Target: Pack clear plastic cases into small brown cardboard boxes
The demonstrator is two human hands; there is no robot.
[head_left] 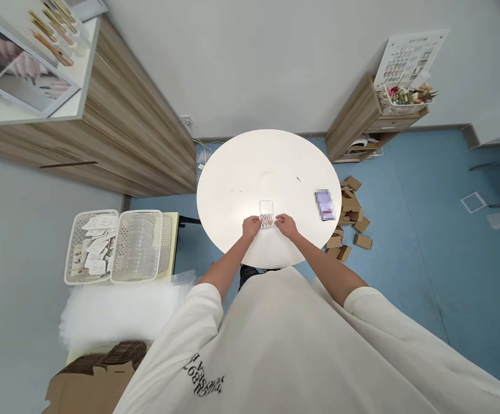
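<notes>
Left hand: fingers drawn in narrow (251, 225), holding the left side of the case.
Right hand: fingers curled in (286, 225), holding the right side of the case.
Case: between the hands (267, 227), on the near part of the bench, with its lid (266, 206) open on the side away from the person.
Nails: small and shiny (266, 218), in rows in the case; too small to judge each one.
Handling: best kept level and steadied from both sides, with light fingertips at the rim; a tilt or knock could shift the nails, and pressure could strain the lid.
Bench: white and round-edged (233, 158), with open surface around the case.
Dark bit: beyond the case, to the right (299, 179); no obstacle.
Purple pack: near the right edge (325, 205), blurred, clear of both hands.
Floor: cardboard boxes (362, 241) beside the bench, a likely snag for feet.
Left side: two white baskets (91, 281) (135, 281), well away from the case.
</notes>
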